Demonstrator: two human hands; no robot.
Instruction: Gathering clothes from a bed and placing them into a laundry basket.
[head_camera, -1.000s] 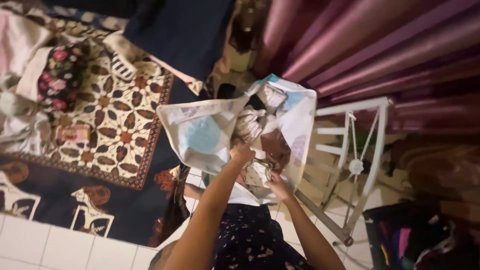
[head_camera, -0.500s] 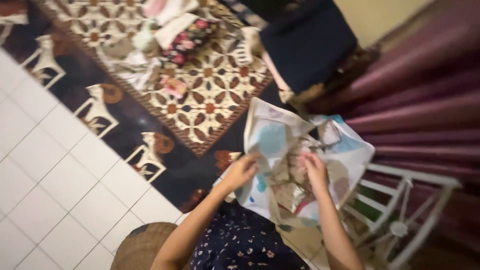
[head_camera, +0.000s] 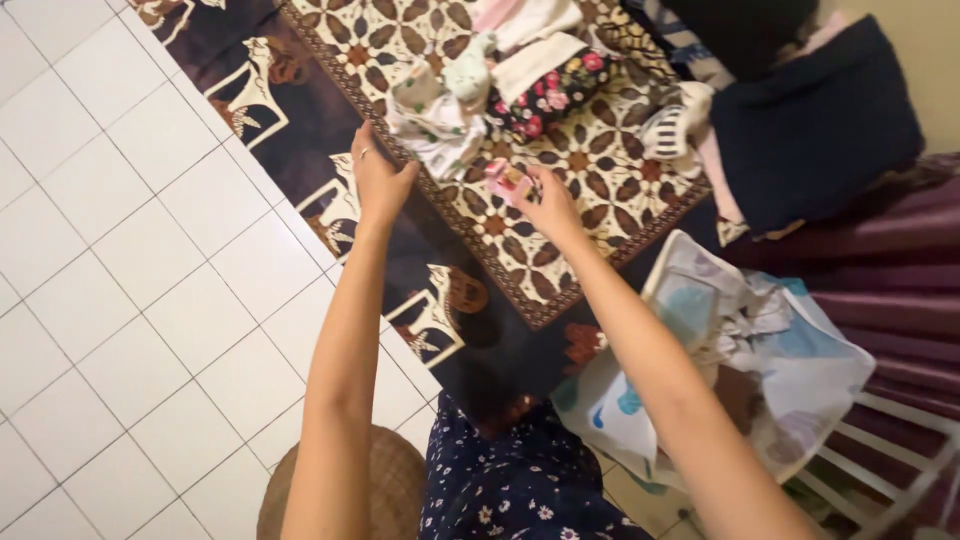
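Left hand: the left hand (head_camera: 378, 182) reaches out over the edge of the batik cloth (head_camera: 560, 215), fingers spread and loose, gripping nothing; a ring shows on one finger.
Right hand: the right hand (head_camera: 545, 205) is pinched around a small pink folded item (head_camera: 505, 181), held just above the patterned cloth.
Nearest clothes: a pale printed baby garment (head_camera: 435, 120) lies just beyond both hands, touching a dark floral piece (head_camera: 550, 97).
Further pile: a striped white item (head_camera: 672, 125) and a dark navy fabric (head_camera: 810, 125) lie at the far right.
Bag: a white printed plastic bag (head_camera: 740, 350) sits open beside the right forearm.
Floor: white tiles (head_camera: 120, 260) on the left.
Near edge: a woven basket (head_camera: 385, 490) by the person's dark flowered clothing (head_camera: 510, 480).
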